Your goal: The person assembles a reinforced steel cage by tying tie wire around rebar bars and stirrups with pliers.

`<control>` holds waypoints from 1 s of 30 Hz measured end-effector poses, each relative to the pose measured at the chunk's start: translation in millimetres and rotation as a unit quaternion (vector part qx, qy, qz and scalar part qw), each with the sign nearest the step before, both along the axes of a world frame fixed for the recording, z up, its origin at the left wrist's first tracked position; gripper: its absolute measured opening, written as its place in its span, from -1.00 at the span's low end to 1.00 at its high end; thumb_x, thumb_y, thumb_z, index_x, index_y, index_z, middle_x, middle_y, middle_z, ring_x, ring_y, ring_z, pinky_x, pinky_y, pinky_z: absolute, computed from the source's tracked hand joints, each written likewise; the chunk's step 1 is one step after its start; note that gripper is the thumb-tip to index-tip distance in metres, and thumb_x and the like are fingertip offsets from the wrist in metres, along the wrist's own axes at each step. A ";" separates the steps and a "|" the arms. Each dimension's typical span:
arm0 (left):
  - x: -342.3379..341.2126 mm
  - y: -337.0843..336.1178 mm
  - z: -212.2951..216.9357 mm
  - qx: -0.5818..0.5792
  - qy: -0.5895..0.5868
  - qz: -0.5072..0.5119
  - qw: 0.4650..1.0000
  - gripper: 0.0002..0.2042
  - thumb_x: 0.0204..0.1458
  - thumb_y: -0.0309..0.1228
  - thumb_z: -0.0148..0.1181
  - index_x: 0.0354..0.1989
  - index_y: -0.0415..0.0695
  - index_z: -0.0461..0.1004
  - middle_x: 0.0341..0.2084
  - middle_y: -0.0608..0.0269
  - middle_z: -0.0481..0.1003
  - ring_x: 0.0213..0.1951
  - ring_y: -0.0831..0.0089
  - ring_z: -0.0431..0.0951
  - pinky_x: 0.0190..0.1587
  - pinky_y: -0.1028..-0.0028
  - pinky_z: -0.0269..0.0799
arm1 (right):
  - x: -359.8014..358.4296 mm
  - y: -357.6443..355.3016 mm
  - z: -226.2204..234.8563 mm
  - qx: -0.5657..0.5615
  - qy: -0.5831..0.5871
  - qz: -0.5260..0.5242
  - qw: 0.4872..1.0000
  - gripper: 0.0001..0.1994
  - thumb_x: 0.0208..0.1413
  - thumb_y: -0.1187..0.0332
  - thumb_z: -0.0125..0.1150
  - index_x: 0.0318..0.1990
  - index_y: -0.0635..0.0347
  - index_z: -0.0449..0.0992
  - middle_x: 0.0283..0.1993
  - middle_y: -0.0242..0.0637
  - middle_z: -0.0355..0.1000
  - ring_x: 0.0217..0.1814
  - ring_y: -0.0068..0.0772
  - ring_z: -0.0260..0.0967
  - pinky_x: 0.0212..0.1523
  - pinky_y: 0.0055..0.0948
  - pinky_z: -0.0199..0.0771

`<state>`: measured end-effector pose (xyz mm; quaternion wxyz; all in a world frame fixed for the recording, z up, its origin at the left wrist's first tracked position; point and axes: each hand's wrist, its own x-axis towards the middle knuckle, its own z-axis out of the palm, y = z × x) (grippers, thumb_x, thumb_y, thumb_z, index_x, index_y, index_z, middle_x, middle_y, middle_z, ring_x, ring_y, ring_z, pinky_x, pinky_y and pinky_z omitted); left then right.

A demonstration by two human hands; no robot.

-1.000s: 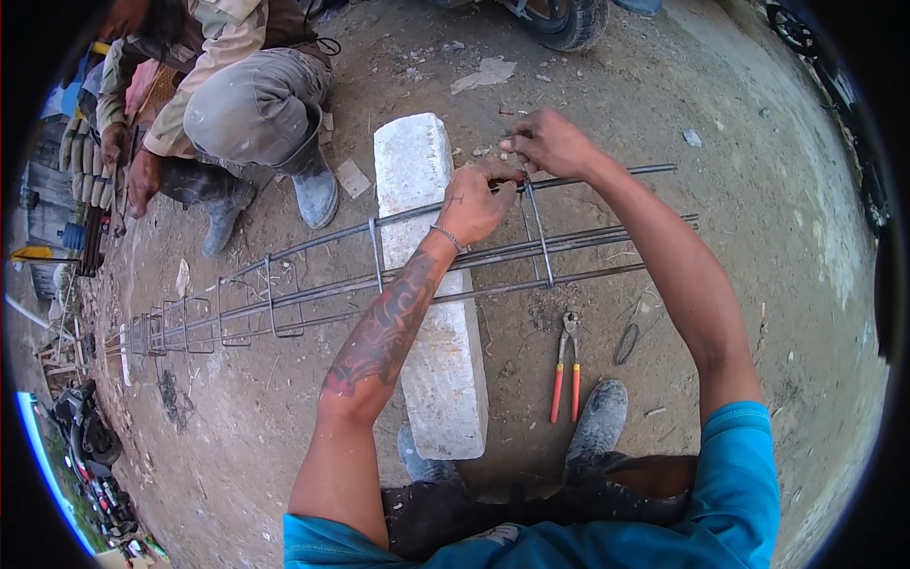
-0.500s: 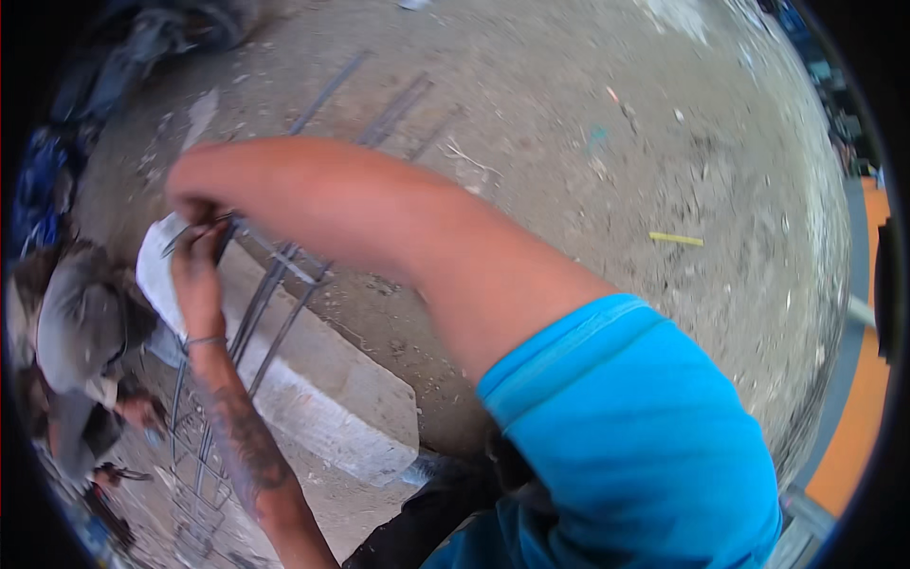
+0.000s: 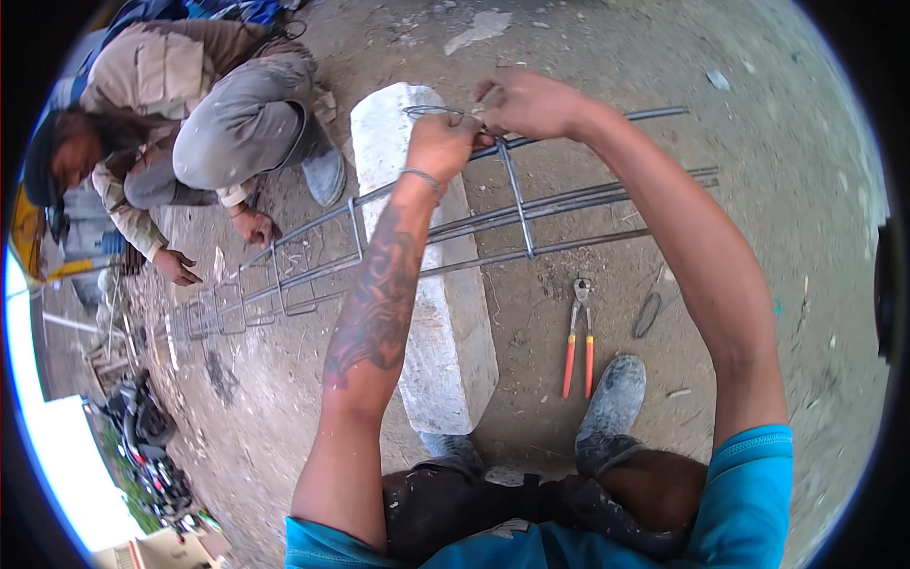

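Note:
A long rebar cage (image 3: 569, 201), thin steel bars with square stirrups (image 3: 517, 194), lies across a pale concrete block (image 3: 445, 341). My left hand (image 3: 442, 144) is closed at the cage's far bar, left of a stirrup. A thin loop of tie wire (image 3: 431, 110) sticks out from its fingers. Just right of it, my right hand (image 3: 538, 104) is curled above the same bar, close to the stirrup's corner. Its fingertips pinch together, and what lies between them is too small to make out.
Orange-handled pincers (image 3: 579, 332) lie on the dirt ground near my right boot (image 3: 611, 398), beside a bent wire loop (image 3: 647, 315). At left a co-worker (image 3: 242, 123) squats, hands near the cage's other end. Motorcycles (image 3: 156, 455) stand farther off at lower left.
The view has swung left, bringing the co-worker and pincers into sight. My right arm no longer crosses over the cage. Both hands are still together at a bar.

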<state>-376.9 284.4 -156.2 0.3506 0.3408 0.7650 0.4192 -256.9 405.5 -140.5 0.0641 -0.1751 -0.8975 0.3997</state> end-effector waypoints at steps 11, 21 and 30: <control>45.6 0.5 0.9 0.067 0.286 0.127 0.947 -0.73 0.01 -0.35 0.16 -0.33 -0.39 0.52 -0.58 -0.07 0.53 -0.50 0.32 0.55 -0.40 0.37 0.40 | 22.1 -14.8 -18.5 -0.038 0.162 -0.065 0.984 -0.65 -0.12 0.50 0.21 -0.14 0.32 0.30 -0.27 -0.02 0.53 -0.16 -0.21 0.52 -0.19 -0.32 0.46; 30.4 9.1 6.6 -0.043 0.035 0.067 0.996 -0.65 0.10 -0.26 0.09 -0.29 -0.42 0.51 -0.41 0.04 0.54 -0.34 0.43 0.46 -0.25 0.41 0.33 | 24.1 -29.8 -22.2 -0.141 0.221 -0.124 0.957 -0.69 -0.17 0.53 0.17 -0.19 0.35 0.35 -0.33 -0.05 0.52 -0.28 -0.20 0.53 -0.20 -0.33 0.48; 4.0 5.9 10.4 -0.038 0.050 -0.072 0.995 -0.69 0.11 -0.29 0.09 -0.32 -0.38 0.51 -0.41 0.14 0.54 -0.33 0.47 0.49 -0.24 0.47 0.36 | 30.0 -45.7 -9.3 0.051 0.142 -0.173 0.973 -0.65 -0.12 0.48 0.23 -0.12 0.25 0.34 -0.34 -0.10 0.53 -0.33 -0.09 0.49 -0.30 -0.22 0.47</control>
